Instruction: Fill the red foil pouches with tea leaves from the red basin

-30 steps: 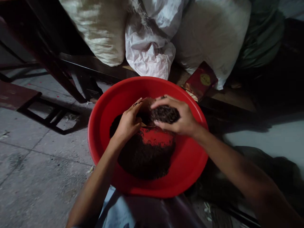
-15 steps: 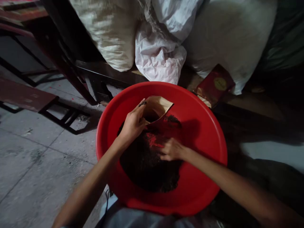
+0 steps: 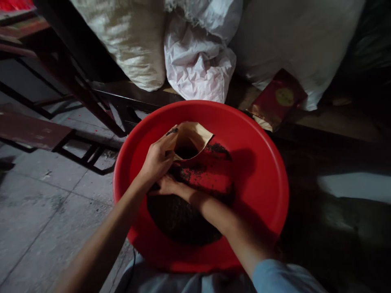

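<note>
Here, paper bag (image 3: 197, 136) against left fingers (image 3: 167, 140).

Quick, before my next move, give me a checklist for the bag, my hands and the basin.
1. Paper bag mouth open: ok.
2. Left hand holding the bag's side: ok.
3. Right hand loaded: cannot tell, its fingers are partly hidden.
4. Dark loose material available in the red basin: ok.
5. Material gathered in one pile: not ok, bits lie scattered beside the bag.
6. Bag's fill level: cannot tell, too dark inside.
</note>
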{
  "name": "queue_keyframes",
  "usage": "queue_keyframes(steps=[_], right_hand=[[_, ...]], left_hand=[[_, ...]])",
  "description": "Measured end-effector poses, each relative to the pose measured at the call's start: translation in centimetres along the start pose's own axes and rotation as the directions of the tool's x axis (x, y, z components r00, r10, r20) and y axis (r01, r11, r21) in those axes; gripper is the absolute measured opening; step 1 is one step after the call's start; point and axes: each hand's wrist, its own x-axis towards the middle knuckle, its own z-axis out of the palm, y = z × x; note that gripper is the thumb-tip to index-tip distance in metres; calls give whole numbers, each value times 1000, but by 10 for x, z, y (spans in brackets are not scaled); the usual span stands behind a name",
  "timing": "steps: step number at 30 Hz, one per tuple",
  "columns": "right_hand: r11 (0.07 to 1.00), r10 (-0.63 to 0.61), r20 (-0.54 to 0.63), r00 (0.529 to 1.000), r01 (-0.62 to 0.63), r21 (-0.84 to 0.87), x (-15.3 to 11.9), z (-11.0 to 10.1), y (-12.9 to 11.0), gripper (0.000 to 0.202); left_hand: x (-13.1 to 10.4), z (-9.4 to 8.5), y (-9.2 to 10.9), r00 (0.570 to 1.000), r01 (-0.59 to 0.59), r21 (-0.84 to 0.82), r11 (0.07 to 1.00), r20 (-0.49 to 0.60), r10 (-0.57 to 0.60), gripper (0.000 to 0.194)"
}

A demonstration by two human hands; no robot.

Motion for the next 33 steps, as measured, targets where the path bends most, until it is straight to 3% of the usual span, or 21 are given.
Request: queue_keyframes(steps=[5,10,13,15,17,20,22,24,26,28,30,31,32,33], right_hand=[[999,48,211,976,-43,-28,-35,12,-5,69],[996,84,209,974,-81,-24,-93,-3,-12,61],[994,82,89,993,-88,67,-117,-43,-24,57],[995,18,-106,994,-8,95,-131,-84,-38,56],[994,-84,-342,936,100,31,-142,-131,-56,56],[962,-264,-547,794,172,-214,-142,-191,-74,55],[941,-278,-581,765,96,-324,-131,-214,-77,58],[925,-242,-553,797,18,-379,-115,-224,-71,54],[915,-245,-518,819,19,-403,-106,-227,-59,44],[911,-291,-591,752,30,-411,-108,-228,-37,32],[910,-309,-750,585,-47,-412,-119,-225,-1,26],[909,-289,-825,486,-132,-396,-127,-221,22,27],[909,-230,-879,418,-229,-347,-134,-213,48,30],[899,-135,-896,422,-328,-290,-140,-202,74,35]], left_hand=[[-5,-2,-3,999,38,-70,997,-9,-38,66],[-14,-3,-3,1000,10,-68,998,-1,-10,64],[-16,-3,1,999,-31,-53,998,18,32,64],[-16,-5,5,998,-47,-64,997,39,50,64],[-16,-8,9,994,-70,-104,992,75,78,64],[-15,-12,14,986,-99,-148,984,119,117,65],[-14,-13,16,985,-109,-128,986,120,124,63],[-13,-12,15,989,-107,-98,989,95,116,63],[-11,-11,13,993,-91,-90,992,67,97,70],[-9,-9,9,996,-70,-91,993,39,74,77],[-7,-8,5,998,-54,-86,995,23,57,75],[-6,-8,4,999,-47,-80,996,16,49,73],[-6,-8,3,999,-41,-76,996,11,42,71],[-6,-8,2,999,-39,-74,997,8,39,69]])
